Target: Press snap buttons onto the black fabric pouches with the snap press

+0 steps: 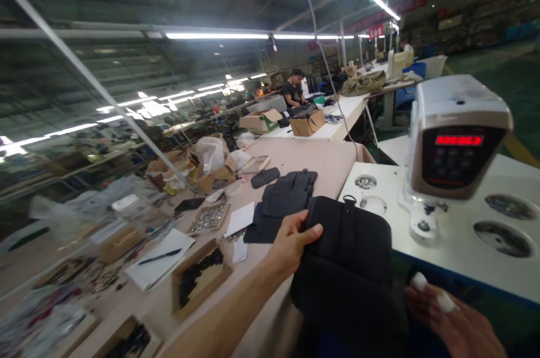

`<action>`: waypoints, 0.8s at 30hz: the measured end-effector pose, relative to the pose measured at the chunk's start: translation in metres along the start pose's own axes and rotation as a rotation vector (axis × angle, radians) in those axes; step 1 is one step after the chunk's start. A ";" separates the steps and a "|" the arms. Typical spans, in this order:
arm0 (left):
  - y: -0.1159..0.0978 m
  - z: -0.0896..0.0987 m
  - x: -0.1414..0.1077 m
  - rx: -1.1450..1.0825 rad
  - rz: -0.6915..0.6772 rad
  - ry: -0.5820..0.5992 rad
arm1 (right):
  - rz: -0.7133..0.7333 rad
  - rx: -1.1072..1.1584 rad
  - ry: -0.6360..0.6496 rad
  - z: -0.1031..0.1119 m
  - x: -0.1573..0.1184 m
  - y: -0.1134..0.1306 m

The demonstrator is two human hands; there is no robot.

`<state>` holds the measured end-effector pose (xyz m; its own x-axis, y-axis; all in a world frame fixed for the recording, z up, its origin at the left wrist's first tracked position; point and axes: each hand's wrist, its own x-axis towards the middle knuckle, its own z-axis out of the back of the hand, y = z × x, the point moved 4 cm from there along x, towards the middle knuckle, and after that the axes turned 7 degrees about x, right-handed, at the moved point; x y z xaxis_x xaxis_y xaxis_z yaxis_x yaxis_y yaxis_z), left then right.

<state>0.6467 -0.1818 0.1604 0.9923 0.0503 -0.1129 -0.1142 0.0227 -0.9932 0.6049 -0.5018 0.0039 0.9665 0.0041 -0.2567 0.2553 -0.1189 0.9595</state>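
Pinching a black, round-cornered pouch (352,237) near centre with the left hand (292,239); half-curling the right hand (453,310), near right, cannot tell whether holding anything. Facing, left, a brown cardboard tray (205,288) of small black pieces (198,275); farther, a tan tray (226,216) of silvery bits (210,216).

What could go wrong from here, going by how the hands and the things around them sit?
The left hand grips the black pouch near one edge, so it might slip or sag.
White wraps on the right hand could dull its grip.
The left forearm is beside an open tray of dark parts; a bump might spill some.
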 end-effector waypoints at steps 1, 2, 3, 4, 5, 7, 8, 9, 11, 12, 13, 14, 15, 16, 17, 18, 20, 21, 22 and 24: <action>0.014 -0.022 -0.007 -0.028 0.033 0.070 | -0.016 0.210 0.073 -0.003 0.005 0.002; 0.028 -0.043 -0.012 -0.055 0.057 0.136 | -0.003 0.372 0.110 -0.004 0.008 0.006; 0.041 -0.060 -0.015 -0.077 0.075 0.200 | 0.005 0.469 0.138 -0.002 0.010 0.011; 0.053 -0.075 -0.018 -0.091 0.088 0.260 | -0.004 0.516 0.156 0.001 0.011 0.015; 0.064 -0.088 -0.019 -0.094 0.100 0.312 | -0.008 0.518 0.144 0.006 0.012 0.018; 0.083 -0.108 -0.017 -0.079 0.129 0.390 | -0.021 0.456 0.088 0.018 0.011 0.021; 0.091 -0.116 -0.015 -0.069 0.145 0.418 | -0.020 0.419 0.049 0.026 0.011 0.021; 0.098 -0.124 -0.013 -0.057 0.157 0.434 | -0.015 0.387 0.018 0.032 0.011 0.021; 0.108 -0.136 -0.007 -0.027 0.172 0.431 | -0.002 0.331 0.000 0.043 0.012 0.023; 0.111 -0.141 -0.004 -0.006 0.176 0.421 | 0.009 0.297 0.008 0.048 0.013 0.025; 0.114 -0.146 -0.001 0.019 0.178 0.412 | 0.023 0.255 0.019 0.052 0.015 0.028; 0.116 -0.151 0.002 0.043 0.179 0.407 | 0.039 0.200 0.031 0.056 0.017 0.032; 0.116 -0.155 0.005 0.062 0.177 0.407 | 0.059 0.140 0.040 0.059 0.020 0.037; 0.116 -0.159 0.007 0.074 0.173 0.415 | 0.082 0.080 0.045 0.062 0.022 0.043; 0.115 -0.162 0.008 0.083 0.167 0.430 | 0.105 0.026 0.046 0.064 0.025 0.048; 0.113 -0.164 0.009 0.085 0.161 0.446 | 0.130 -0.019 0.043 0.066 0.028 0.053; 0.110 -0.167 0.011 0.063 0.156 0.480 | 0.176 -0.077 0.038 0.066 0.032 0.060; 0.108 -0.169 0.012 0.046 0.155 0.491 | 0.197 -0.088 0.042 0.065 0.034 0.062; 0.106 -0.170 0.013 0.038 0.147 0.487 | 0.216 -0.092 0.056 0.062 0.036 0.063; 0.103 -0.172 0.018 0.071 0.115 0.440 | 0.246 -0.085 0.094 0.056 0.040 0.063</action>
<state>0.6614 -0.3500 0.0515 0.8972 -0.3714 -0.2390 -0.2126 0.1112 -0.9708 0.6580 -0.5651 0.0474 0.9969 0.0784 -0.0063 0.0097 -0.0436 0.9990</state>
